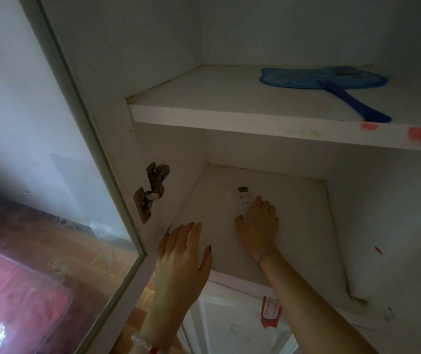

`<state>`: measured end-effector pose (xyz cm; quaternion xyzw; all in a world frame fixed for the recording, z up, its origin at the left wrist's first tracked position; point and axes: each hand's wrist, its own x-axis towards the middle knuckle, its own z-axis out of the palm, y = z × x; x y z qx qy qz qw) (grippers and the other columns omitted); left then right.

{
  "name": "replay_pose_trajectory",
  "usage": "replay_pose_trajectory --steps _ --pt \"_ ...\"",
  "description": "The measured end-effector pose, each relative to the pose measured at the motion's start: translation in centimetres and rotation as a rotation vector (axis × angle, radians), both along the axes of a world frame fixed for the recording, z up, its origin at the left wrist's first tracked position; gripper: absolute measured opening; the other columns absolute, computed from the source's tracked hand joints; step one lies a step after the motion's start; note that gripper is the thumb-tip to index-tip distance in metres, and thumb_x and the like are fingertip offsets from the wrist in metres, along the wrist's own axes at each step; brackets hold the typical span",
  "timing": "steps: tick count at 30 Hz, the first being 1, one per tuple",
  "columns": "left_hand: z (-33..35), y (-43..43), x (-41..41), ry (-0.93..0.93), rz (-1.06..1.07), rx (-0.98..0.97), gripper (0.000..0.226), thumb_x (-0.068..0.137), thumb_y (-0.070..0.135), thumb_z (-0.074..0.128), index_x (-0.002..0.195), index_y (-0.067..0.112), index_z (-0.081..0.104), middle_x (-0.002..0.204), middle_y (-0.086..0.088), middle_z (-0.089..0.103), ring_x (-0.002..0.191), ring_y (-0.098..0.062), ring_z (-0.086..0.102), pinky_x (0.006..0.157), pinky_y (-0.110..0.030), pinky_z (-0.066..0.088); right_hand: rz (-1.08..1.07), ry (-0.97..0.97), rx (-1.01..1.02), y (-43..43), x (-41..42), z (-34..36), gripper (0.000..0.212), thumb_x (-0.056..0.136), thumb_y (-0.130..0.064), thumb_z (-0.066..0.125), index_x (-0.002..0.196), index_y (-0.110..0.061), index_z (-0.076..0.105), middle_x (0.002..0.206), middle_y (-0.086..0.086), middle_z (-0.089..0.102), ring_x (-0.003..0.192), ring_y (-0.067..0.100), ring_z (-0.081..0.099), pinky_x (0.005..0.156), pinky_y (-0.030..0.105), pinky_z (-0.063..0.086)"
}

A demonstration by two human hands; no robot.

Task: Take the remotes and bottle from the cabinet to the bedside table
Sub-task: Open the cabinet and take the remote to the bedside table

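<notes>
A white remote (243, 196) with a small dark display lies flat on the lower shelf (303, 226) of the white cabinet. My right hand (259, 229) reaches deep onto that shelf, its fingers curled over the near end of the remote. My left hand (182, 256) hovers at the shelf's front left corner with straight, spread fingers and holds nothing. No other remote and no bottle show in the head view.
A blue plastic fan (326, 81) with a dark blue handle lies on the upper shelf (204, 116). The glass cabinet door (51, 200) stands open on the left, hung on a metal hinge (150, 191). A lower cabinet door (232, 325) with a red sticker is below.
</notes>
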<state>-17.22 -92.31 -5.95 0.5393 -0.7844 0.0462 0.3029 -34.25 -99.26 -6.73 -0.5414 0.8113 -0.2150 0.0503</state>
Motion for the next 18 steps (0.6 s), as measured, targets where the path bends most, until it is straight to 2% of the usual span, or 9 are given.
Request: replay_pose_trajectory --steps 6,8,12,15,18 --pt "0.1 0.5 0.3 0.056 -0.055 0.07 0.046 0.084 0.035 0.043 0.118 0.009 0.059 0.111 -0.007 0.066 0.098 -0.028 0.064 0.082 -0.042 0.053 0.056 -0.156 -0.035 2.1 -0.6 0.0 0.061 0.084 -0.017 0.052 0.134 0.005 0.026 0.127 0.02 0.036 0.11 0.032 0.037 0.098 0.035 0.034" --pt "0.0 0.7 0.1 0.119 -0.087 0.102 0.047 0.085 0.036 0.044 0.121 0.01 0.057 0.116 -0.007 0.064 0.103 -0.027 0.063 0.084 -0.037 0.049 0.072 -0.228 -0.056 3.5 -0.6 0.2 0.058 0.086 -0.015 0.052 0.135 0.003 0.026 0.127 0.018 0.034 0.11 0.03 0.038 0.096 0.031 0.034" --pt "0.2 1.5 -0.7 0.326 -0.144 0.234 0.042 0.092 0.026 0.052 0.132 0.013 0.048 0.131 -0.004 0.054 0.119 -0.021 0.05 0.093 -0.023 0.037 0.104 -0.302 -0.145 7.1 -0.1 0.2 0.059 0.084 -0.014 0.058 0.135 -0.003 0.031 0.123 0.015 0.036 0.106 0.026 0.043 0.089 0.026 0.041" --pt "0.4 2.1 -1.5 0.546 -0.162 0.413 0.043 0.095 0.03 0.047 0.136 0.019 0.043 0.137 0.001 0.047 0.123 -0.011 0.043 0.096 -0.022 0.034 0.137 -0.335 -0.194 10.3 0.7 0.1 0.06 0.083 -0.012 0.063 0.135 -0.004 0.034 0.121 0.013 0.038 0.104 0.024 0.045 0.085 0.02 0.041" --pt "0.4 2.9 -2.0 0.681 -0.18 0.551 0.041 0.097 0.026 0.044 0.138 0.023 0.041 0.14 0.004 0.044 0.123 -0.008 0.041 0.097 -0.021 0.033 0.175 -0.385 -0.255 13.6 1.8 -0.1 0.061 0.08 -0.01 0.066 0.133 -0.007 0.038 0.119 0.009 0.039 0.106 0.021 0.047 0.089 0.02 0.043"
